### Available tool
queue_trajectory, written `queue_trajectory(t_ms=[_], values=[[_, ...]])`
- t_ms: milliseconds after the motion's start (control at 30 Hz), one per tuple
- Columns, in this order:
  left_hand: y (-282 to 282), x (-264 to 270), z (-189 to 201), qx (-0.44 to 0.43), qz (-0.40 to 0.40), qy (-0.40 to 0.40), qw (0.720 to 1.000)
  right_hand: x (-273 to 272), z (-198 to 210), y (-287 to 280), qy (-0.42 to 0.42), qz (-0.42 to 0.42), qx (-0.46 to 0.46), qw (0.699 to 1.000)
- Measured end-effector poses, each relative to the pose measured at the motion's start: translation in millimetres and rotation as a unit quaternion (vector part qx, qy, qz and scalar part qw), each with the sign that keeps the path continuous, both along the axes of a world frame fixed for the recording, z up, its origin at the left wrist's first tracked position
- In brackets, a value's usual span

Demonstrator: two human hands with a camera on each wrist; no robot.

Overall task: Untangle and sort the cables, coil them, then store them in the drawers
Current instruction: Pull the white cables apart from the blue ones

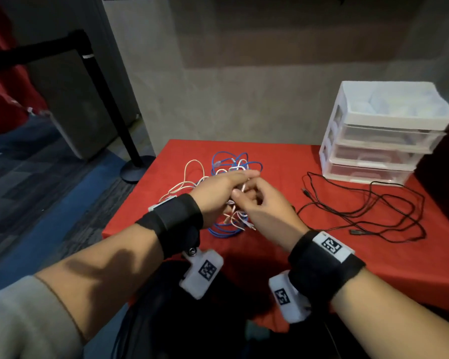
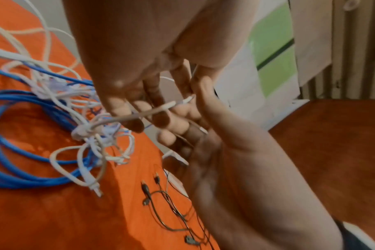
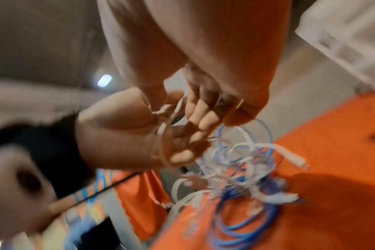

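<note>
Left hand: your left hand [image 1: 218,189] is raised over the tangle, fingers curled, pinching a strand of white cable [image 2: 152,110] between thumb and fingertips.
Right hand: your right hand [image 1: 263,206] meets the left just above the knot, fingers bent around thin white strands that run between both hands.
Tangle: the white cable and a blue cable [image 1: 224,230] are knotted together at the middle of the red surface [image 1: 283,161], partly lifted under your hands, with loops lying near and far of them.
Blue cable: several loose loops of it rest on the cloth, threaded by white strands; one white plug end [image 2: 95,188] hangs down at the near edge of the knot.
Black cable: a thin black cable [image 1: 368,208] lies spread out alone on the right of the surface, well apart from the tangle.
Drawers: a white drawer unit [image 1: 379,136] with clear drawer fronts stands at the far right corner, all drawers pushed in, the black cable running up to its foot.
Beyond: a black post [image 1: 109,104] stands on the floor, left of the surface.
</note>
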State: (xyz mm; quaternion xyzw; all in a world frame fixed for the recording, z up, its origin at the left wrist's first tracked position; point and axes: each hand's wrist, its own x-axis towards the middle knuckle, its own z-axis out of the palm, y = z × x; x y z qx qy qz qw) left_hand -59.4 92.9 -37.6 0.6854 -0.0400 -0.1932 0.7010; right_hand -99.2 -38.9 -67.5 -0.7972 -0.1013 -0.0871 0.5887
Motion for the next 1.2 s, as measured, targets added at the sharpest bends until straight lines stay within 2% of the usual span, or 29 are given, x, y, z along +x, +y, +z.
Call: queue_trajectory(t_ms=[67, 133, 167, 200, 233, 267, 300, 333, 400, 433, 467, 500, 667, 733, 867, 967, 1033, 1133, 1200], values=[[-11.7, -4.7, 0.8, 0.026, -0.005, -0.037, 0.999, 4.9, 4.7, -0.4, 0.011, -0.004, -0.001, 1.000], [-16.5, -5.2, 4.8, 0.080, 0.055, -0.118, 0.988, 8.5, 3.7, -10.9, 0.033, 0.006, 0.022, 0.999], [-15.8, -4.9, 6.1, 0.135, 0.113, -0.179, 0.968, 8.3, 4.2, -16.7, 0.041, 0.017, 0.026, 0.999], [-14.1, -3.7, 5.1, 0.201, 0.185, -0.249, 0.929, 8.2, 3.8, -22.8, 0.043, 0.023, 0.021, 0.999], [-11.9, -5.8, 5.4, 0.265, 0.244, -0.319, 0.877, 4.9, 6.9, -27.9, 0.039, 0.024, 0.002, 0.999], [-10.1, -8.0, 5.6, 0.310, 0.253, -0.387, 0.831, 1.4, 10.6, -32.6, 0.028, 0.024, -0.021, 0.999], [-9.6, -8.2, 4.6, 0.327, 0.204, -0.443, 0.810, -1.0, 14.2, -37.1, 0.016, 0.019, -0.039, 0.999], [-11.3, -9.2, 4.2, 0.319, 0.128, -0.472, 0.812, -2.8, 18.4, -41.9, 0.006, 0.010, -0.053, 0.999], [-15.1, -11.0, 2.7, 0.279, -0.014, -0.446, 0.850, -4.5, 28.0, -54.8, -0.002, -0.009, -0.066, 0.998], [-15.2, -8.5, 1.1, 0.266, -0.037, -0.425, 0.865, -2.6, 33.8, -62.7, -0.006, -0.024, -0.063, 0.998], [-14.5, -4.4, 0.4, 0.272, -0.046, -0.421, 0.864, -0.6, 40.9, -73.2, -0.010, -0.042, -0.061, 0.997], [-11.0, 1.8, 0.1, 0.291, -0.050, -0.428, 0.854, 1.4, 49.1, -85.3, -0.013, -0.061, -0.059, 0.996], [36.3, 49.9, -11.4, 0.457, -0.083, -0.448, 0.764, 19.8, 80.5, -173.3, 0.009, -0.216, 0.023, 0.976], [50.8, 66.2, -11.8, 0.485, -0.076, -0.431, 0.757, 17.5, 82.0, -199.3, 0.017, -0.233, -0.043, 0.971], [37.9, 89.6, 11.1, 0.503, -0.037, -0.446, 0.739, 21.9, 66.6, -213.6, 0.061, -0.211, -0.258, 0.941], [12.1, 96.0, 34.8, 0.485, -0.051, -0.496, 0.718, 32.3, 67.4, -196.3, 0.051, -0.173, -0.313, 0.932], [-7.5, 92.7, 50.1, 0.469, -0.080, -0.550, 0.686, 37.6, 75.1, -171.9, -0.005, -0.136, -0.372, 0.918], [-34.1, 84.3, 66.8, 0.470, -0.134, -0.616, 0.618, 48.1, 91.5, -126.1, -0.099, -0.067, -0.417, 0.901], [-42.5, 81.8, 73.5, 0.469, -0.147, -0.633, 0.598, 58.9, 100.6, -105.9, -0.085, -0.038, -0.438, 0.894]])
